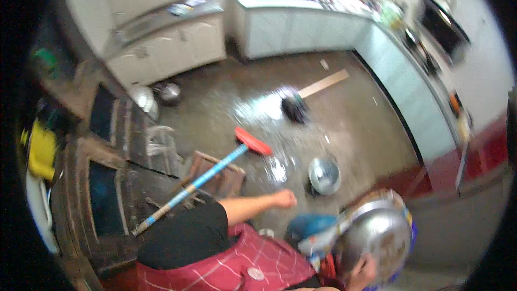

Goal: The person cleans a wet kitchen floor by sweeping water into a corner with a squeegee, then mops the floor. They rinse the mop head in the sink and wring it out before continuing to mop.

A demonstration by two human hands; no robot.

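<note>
Our short black sleeve (183,234), our maroon apron (229,269) with thin white crossing lines, a pale round patch (255,274).

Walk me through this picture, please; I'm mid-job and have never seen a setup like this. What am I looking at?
There is no machine here, only a person's two bare hands. The picture comes from a wide fisheye camera on the person's head, looking down, so straight edges bend near the rim. The red garment at the bottom is the wearer's own.

The left hand is out over the floor, with nothing visible in it. The right hand overlaps a large round metal vessel; whether its fingers grip it, I can't tell.

On the shiny floor are a smaller metal container and a blurred dark object. A long blue-handled tool with a red head slants across the left.
</note>
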